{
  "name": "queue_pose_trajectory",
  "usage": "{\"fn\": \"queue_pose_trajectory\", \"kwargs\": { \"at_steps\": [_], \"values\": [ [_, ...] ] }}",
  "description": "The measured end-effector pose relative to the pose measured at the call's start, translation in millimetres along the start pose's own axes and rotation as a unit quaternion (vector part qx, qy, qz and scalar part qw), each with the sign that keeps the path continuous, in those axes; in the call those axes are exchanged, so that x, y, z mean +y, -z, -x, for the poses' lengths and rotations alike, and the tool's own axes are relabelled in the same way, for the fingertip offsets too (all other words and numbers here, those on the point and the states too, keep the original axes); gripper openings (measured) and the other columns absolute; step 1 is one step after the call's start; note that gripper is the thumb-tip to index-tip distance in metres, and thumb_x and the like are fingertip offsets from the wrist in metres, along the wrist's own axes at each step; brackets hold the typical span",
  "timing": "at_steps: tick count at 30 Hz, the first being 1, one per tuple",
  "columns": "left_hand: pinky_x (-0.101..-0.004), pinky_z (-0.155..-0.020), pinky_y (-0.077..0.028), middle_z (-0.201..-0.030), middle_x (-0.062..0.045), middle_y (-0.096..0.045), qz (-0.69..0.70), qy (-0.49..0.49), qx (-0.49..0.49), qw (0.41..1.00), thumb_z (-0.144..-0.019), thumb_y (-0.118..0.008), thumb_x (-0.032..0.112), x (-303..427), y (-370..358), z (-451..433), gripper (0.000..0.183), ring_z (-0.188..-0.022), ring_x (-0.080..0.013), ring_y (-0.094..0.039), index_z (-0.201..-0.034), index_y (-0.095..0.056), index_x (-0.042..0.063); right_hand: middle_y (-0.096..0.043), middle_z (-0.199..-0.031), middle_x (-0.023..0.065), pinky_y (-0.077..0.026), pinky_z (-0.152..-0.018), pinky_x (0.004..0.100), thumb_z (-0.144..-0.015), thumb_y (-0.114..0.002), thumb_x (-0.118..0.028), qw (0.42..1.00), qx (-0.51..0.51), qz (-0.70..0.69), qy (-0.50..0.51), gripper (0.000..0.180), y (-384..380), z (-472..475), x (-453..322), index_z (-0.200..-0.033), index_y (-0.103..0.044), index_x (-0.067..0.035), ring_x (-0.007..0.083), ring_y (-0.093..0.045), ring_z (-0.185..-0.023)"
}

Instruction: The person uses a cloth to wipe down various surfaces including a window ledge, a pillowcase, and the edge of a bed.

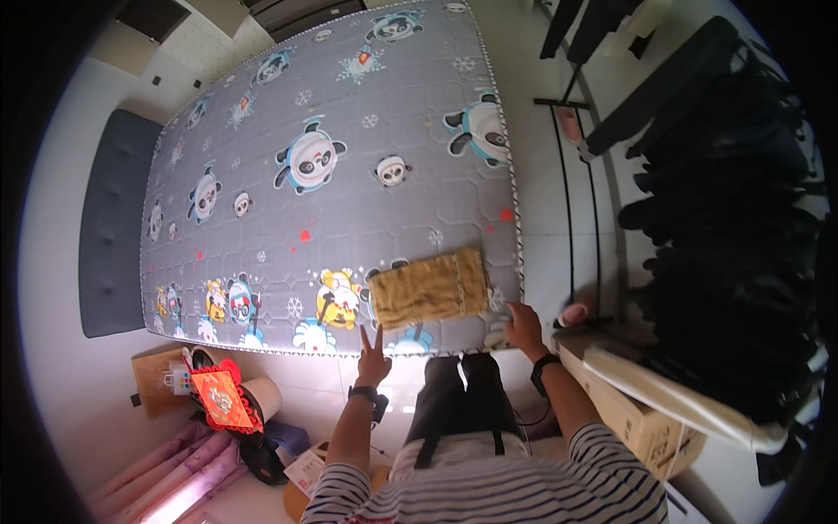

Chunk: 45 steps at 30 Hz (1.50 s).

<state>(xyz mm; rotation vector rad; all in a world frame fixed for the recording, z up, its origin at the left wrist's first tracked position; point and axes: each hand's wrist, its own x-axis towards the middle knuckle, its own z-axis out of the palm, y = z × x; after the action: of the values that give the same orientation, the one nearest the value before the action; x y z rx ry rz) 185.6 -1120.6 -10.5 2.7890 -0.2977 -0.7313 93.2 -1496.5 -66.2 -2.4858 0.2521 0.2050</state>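
Observation:
A folded brown cloth [425, 288], perhaps a towel, lies flat near the front edge of a grey quilted mattress [366, 216] printed with pandas. My left hand [374, 367] is just below the cloth's left corner, two fingers spread in a V, with nothing held. Off the cloth's right end, my right hand [527, 331] points its index finger towards the cloth; nothing shows in it. Its other fingers look curled and are partly hidden. Neither hand appears to touch the cloth. A dark band circles each wrist.
Dark clothes [727, 229] hang on a rack [573, 209] at the right. Below them are a white board [681, 399] and a cardboard box [628, 419]. At lower left, a red decoration [222, 399] sits by a beige bin-like container [265, 396]. A dark padded headboard [118, 226] borders the mattress.

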Motion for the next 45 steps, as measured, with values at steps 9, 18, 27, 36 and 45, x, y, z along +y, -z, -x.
{"fn": "queue_pose_trajectory", "kwargs": {
  "at_steps": [9,18,27,36,45],
  "values": [
    [-0.0561,-0.102,-0.009,-0.138,-0.026,-0.009,0.047,-0.066,0.047,0.996,-0.07,-0.058,0.012,37.5,-39.7,-111.2,0.074,-0.129,-0.0414,-0.009,-0.135,-0.026,0.024,-0.046,-0.097,0.0124,-0.042,-0.075,0.0415,-0.066,-0.063,-0.013,0.999,0.024,0.039,-0.006,0.051,-44.5,-99.2,-79.9,-0.113,-0.046,-0.004,0.0323,-0.047,-0.087],
    [-0.0469,-0.088,-0.035,-0.117,-0.011,-0.039,-0.056,-0.017,0.073,0.996,-0.072,-0.056,0.019,37.2,-68.3,-121.6,0.053,-0.107,-0.0322,-0.04,-0.122,-0.045,0.029,-0.049,-0.093,0.0174,-0.046,-0.067,0.0427,-0.067,-0.061,-0.012,0.994,0.045,0.101,0.005,0.049,-102.0,-118.0,-100.7,-0.111,-0.042,-0.001,0.0345,-0.053,-0.08],
    [-0.0418,-0.074,-0.042,-0.103,-0.005,-0.049,-0.038,-0.121,0.034,0.991,-0.07,-0.058,0.014,-168.7,-9.2,-129.6,0.038,-0.094,-0.0271,-0.049,-0.107,-0.053,0.023,-0.054,-0.081,0.0191,-0.044,-0.063,0.0435,-0.068,-0.056,-0.005,0.982,-0.133,-0.132,-0.023,0.034,-214.9,-117.4,-282.5,-0.099,-0.045,-0.001,0.0376,-0.055,-0.075],
    [-0.0456,-0.091,-0.036,-0.13,-0.02,-0.032,-0.021,0.013,-0.161,0.987,-0.055,-0.078,0.042,-341.2,98.4,-21.7,0.109,-0.116,-0.0389,-0.035,-0.137,-0.011,0.014,-0.056,-0.085,0.0082,-0.042,-0.07,0.0298,-0.075,-0.059,-0.025,0.904,-0.255,-0.322,-0.12,0.037,-232.5,-77.1,-482.3,-0.106,-0.052,-0.007,0.019,-0.053,-0.079],
    [-0.03,-0.085,-0.042,-0.111,-0.019,-0.053,0.474,-0.203,-0.07,0.854,-0.078,-0.051,0.002,-129.5,184.9,19.9,0.053,-0.103,-0.0252,-0.052,-0.129,-0.034,0.001,-0.053,-0.102,0.0104,-0.043,-0.076,0.0308,-0.076,-0.063,-0.024,0.943,-0.028,-0.331,-0.014,0.044,-80.6,-64.8,-446.0,-0.114,-0.047,-0.008,0.021,-0.054,-0.089]
  ]
}}
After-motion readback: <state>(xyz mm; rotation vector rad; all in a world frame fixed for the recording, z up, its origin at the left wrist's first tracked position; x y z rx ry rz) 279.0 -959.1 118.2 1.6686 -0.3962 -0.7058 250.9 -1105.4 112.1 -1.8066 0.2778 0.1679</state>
